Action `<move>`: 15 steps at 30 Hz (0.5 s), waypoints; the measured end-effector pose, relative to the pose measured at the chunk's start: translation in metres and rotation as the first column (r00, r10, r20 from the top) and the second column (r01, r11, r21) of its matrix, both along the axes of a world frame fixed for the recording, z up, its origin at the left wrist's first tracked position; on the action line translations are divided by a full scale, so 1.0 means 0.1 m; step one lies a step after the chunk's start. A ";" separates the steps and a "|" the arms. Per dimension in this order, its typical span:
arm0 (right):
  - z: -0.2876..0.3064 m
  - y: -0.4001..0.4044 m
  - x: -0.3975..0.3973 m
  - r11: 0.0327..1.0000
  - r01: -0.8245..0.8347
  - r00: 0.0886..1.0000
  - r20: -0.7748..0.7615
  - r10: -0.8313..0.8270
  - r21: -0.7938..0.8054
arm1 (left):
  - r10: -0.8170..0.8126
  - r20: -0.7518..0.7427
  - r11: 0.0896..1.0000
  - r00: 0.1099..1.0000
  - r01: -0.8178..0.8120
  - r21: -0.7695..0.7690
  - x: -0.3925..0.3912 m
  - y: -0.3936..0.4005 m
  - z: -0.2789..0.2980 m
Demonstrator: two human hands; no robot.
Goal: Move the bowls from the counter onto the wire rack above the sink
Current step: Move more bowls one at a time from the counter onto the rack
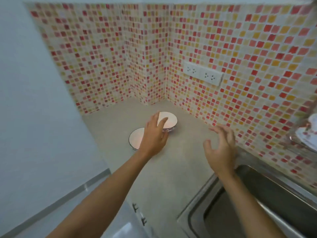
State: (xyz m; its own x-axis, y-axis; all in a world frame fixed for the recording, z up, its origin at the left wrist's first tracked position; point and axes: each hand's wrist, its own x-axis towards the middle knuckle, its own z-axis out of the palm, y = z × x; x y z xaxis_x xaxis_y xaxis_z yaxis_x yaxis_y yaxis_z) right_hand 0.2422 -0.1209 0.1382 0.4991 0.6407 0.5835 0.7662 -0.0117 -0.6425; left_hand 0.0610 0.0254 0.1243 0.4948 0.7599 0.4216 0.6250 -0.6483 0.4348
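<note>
Landmark: the stainless steel sink, at my lower right.

2 shallow white round bowls sat on the grey counter, both well away from the sink toward the tiled corner. The far bowl had a patterned outer wall; the near bowl had a thin dark rim and lay just beside it, on the side away from the sink. I could not tell whether the 2 touched.

My left hand was stretched out over both bowls, fingers spread and nearly straight, reaching across the far bowl's rim; it gripped nothing. Whether the fingertips touched the rim could not be told. My right hand hung over bare counter between the bowls and the sink, fingers wide and loosely bent, holding nothing.

Beyond the sink, at the right edge, blurred white patterned crockery sat raised, probably on the wire rack; the rack itself was not clear.

Judgement on progress: 2 bowls left to move, neither lifted. Some crockery possibly racked already.
</note>
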 end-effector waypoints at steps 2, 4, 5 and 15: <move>-0.18 0.39 -0.27 0.996 -0.051 0.999 -0.001 0.051 -0.069 | 0.053 -0.050 0.997 0.997 -0.055 -0.045 -0.27 0.28 -0.14; -0.41 0.76 -0.49 0.987 -0.093 0.995 0.013 0.096 -0.131 | 0.108 -0.106 0.990 0.988 -0.116 -0.074 -0.48 0.54 -0.26; -0.52 0.95 -0.60 0.979 -0.114 0.993 0.012 0.118 -0.169 | 0.130 -0.128 0.986 0.983 -0.141 -0.086 -0.57 0.67 -0.34; -1.39 1.89 -1.23 0.801 -0.179 0.982 -0.158 0.107 -0.571 | 0.116 -0.138 0.856 0.984 -0.170 -0.488 -1.00 1.38 -1.08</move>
